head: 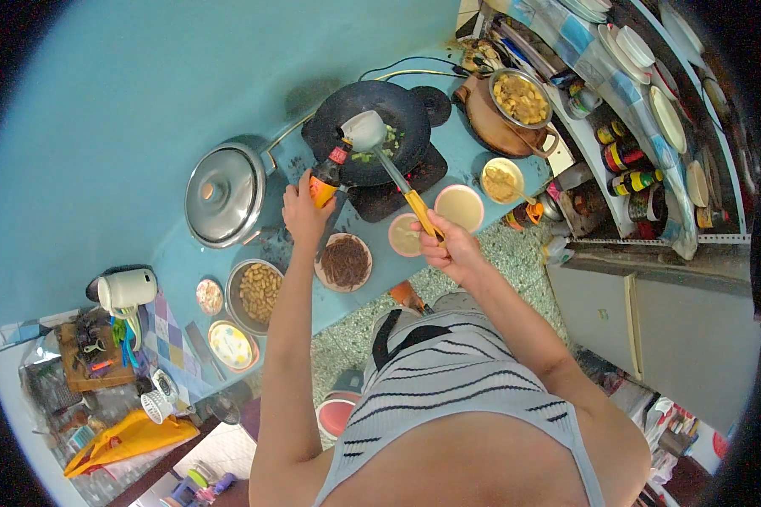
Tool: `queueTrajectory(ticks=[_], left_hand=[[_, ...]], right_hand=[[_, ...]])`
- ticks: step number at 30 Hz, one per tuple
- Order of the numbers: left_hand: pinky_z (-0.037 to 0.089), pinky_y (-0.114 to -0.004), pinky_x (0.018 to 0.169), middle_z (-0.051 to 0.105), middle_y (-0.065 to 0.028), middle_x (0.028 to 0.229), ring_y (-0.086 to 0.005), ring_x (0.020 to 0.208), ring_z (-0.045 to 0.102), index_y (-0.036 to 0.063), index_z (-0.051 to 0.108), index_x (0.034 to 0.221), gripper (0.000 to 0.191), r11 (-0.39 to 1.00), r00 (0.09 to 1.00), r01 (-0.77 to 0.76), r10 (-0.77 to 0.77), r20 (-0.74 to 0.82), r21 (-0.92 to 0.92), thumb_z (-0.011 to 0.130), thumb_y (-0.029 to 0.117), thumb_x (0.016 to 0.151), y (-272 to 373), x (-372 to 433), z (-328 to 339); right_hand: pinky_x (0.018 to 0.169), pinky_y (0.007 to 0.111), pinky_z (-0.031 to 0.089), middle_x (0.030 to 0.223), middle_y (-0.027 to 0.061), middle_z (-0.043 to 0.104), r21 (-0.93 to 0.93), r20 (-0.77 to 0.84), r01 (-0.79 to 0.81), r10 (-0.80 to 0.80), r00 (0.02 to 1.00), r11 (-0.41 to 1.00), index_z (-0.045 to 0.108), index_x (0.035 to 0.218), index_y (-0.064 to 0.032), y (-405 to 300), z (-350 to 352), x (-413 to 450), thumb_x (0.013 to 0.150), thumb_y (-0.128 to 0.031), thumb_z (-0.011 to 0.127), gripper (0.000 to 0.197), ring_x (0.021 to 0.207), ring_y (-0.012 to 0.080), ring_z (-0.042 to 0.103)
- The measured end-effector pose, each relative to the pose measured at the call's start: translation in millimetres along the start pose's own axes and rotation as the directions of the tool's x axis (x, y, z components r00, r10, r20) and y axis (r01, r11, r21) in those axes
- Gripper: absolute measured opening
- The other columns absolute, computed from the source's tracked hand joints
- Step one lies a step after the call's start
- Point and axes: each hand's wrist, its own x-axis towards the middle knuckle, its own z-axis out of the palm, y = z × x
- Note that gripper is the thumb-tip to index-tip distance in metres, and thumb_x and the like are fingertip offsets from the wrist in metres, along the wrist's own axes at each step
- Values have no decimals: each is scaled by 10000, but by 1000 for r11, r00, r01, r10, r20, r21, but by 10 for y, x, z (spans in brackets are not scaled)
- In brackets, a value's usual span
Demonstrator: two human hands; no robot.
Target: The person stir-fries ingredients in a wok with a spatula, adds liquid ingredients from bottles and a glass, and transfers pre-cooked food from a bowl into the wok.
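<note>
My left hand [307, 209] grips a dark sauce bottle [331, 171] with an orange and red label, its neck tilted up against the bowl of a metal ladle [390, 166]. The yellow handle of that ladle is in my right hand [451, 247]. Both the ladle's bowl and the bottle's mouth are over a black wok [412, 120], where chopped green pieces [390, 142] lie. Beneath the wok is a black cooktop [380, 206] with small red lights. Whether liquid leaves the bottle, I cannot tell.
A lidded steel pot [225, 196] stands left of the wok. Nearer me are a bowl of peanuts [260, 291], a plate of dark shredded food [345, 262] and a knife [204, 348]. On the right, a bowl of yellow chunks [520, 98] rests on a brown lidded pot [491, 130], beside shelves of bottles.
</note>
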Motion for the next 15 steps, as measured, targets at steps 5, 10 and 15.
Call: queueTrajectory(ticks=[5,10,15], left_hand=[[442,-387,667,467,-71,923,-256,883,509,212,467,1228,719,999,1000,3,-4,26,51,773,268,579,-38,35,15],[432,-402,693,467,-69,931,-252,908,502,224,459,1241,733,996,999,19,-23,49,87,774,262,580,-15,74,-16],[426,-404,691,467,-63,931,-250,904,499,230,460,1239,716,994,996,17,-27,84,112,765,270,593,-16,103,-39]], right_hand=[[340,170,199,616,-30,416,16,26,-5,4,1000,1000,520,931,-51,17,-17,41,911,-365,448,322,419,29,305],[336,170,192,614,-24,411,14,27,6,-7,1000,1000,510,922,-47,1,3,54,910,-359,454,317,416,30,301],[335,170,194,606,-18,404,51,28,-13,12,1000,999,497,926,-32,3,-1,78,911,-354,455,325,414,34,302]])
